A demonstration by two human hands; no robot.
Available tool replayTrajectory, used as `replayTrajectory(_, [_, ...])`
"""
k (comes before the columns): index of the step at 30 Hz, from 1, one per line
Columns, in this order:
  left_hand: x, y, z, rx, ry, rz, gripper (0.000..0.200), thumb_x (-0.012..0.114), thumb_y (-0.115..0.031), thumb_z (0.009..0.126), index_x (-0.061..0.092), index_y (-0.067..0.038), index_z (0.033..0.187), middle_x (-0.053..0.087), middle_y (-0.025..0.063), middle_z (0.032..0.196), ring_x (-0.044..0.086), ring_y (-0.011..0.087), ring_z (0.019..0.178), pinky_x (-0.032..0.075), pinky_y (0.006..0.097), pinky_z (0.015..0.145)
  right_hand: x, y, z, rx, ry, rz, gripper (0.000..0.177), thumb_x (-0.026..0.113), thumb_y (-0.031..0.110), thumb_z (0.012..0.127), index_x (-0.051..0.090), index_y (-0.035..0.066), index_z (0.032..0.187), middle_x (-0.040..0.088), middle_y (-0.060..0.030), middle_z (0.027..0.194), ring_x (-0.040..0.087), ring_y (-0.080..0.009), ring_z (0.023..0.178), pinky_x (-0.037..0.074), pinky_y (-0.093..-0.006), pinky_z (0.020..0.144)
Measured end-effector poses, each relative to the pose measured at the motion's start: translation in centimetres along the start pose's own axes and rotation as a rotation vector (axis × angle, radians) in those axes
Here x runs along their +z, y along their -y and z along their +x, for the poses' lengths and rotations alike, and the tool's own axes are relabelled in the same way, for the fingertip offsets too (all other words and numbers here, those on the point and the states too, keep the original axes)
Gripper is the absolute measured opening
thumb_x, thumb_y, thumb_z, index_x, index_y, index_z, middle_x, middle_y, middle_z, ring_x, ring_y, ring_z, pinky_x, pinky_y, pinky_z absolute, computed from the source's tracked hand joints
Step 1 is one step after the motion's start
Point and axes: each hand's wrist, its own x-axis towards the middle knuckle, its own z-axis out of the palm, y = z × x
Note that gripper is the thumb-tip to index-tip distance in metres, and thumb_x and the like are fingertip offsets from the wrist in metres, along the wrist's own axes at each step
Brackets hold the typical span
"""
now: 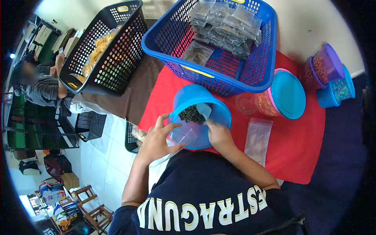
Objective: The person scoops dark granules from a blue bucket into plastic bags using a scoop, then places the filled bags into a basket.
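A blue plastic tub leans toward me with dark green, leaf-like dried bits inside. My right hand reaches over the near rim and grips a pale blue scoop, its head among the dried bits. At the tub's left side is my left hand, thumb and fingers curved around the edge of a small clear plastic bag. The bag sits in the tub's mouth; its exact grip is partly hard to make out.
A blue basket behind the tub holds several filled packets. A black basket stands left. On the red cloth are a flat clear bag and lidded tubs. Another person is at far left.
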Motion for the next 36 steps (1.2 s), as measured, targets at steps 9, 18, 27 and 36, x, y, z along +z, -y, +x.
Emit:
replayTrajectory(9, [0.7,-1.3,-0.3,0.093,0.092,-0.090,0.059,0.081,-0.027,0.065,0.062,-0.012,0.119,0.040,0.0212,0.135,0.043,0.0409,0.126,0.039,0.0473,0.103,4.3,-2.6,-0.3,0.397,0.061,0.961,0.021,0.052,0.010,0.095,0.057,-0.001,0.112,0.065,-0.0163,0.109,0.067,-0.0266,0.095,0.054,-0.0378,0.079])
replayTrajectory(18, [0.8,-1.5,0.3,0.082,0.075,-0.071,0.061,0.081,-0.027,0.066,0.061,-0.010,0.121,0.039,0.0219,0.136,0.042,0.0416,0.127,0.039,0.0470,0.104,2.3,-1.5,-0.7,0.605,-0.003,1.666,0.032,0.053,0.016,0.097,0.050,-0.002,0.123,0.057,-0.0166,0.124,0.062,-0.0284,0.107,0.053,-0.0392,0.088])
replayTrajectory(27, [1.4,-0.1,1.3,0.094,0.038,-0.148,0.063,0.079,-0.030,0.066,0.061,-0.009,0.123,0.039,0.0220,0.136,0.040,0.0410,0.128,0.036,0.0472,0.105,0.4,-0.5,-2.0,0.571,-0.024,1.779,0.020,0.051,0.014,0.097,0.051,0.008,0.116,0.054,-0.0163,0.129,0.060,-0.0296,0.111,0.052,-0.0395,0.092])
replayTrajectory(36, [0.7,1.4,2.3,-0.038,0.051,-0.471,0.055,0.074,-0.029,0.073,0.062,-0.002,0.120,0.042,0.0174,0.130,0.048,0.0302,0.120,0.040,0.0413,0.100,-2.8,-0.1,-3.5,0.440,-0.083,1.718,0.020,0.043,0.013,0.100,0.049,0.004,0.117,0.051,-0.0222,0.129,0.059,-0.0357,0.114,0.053,-0.0421,0.092])
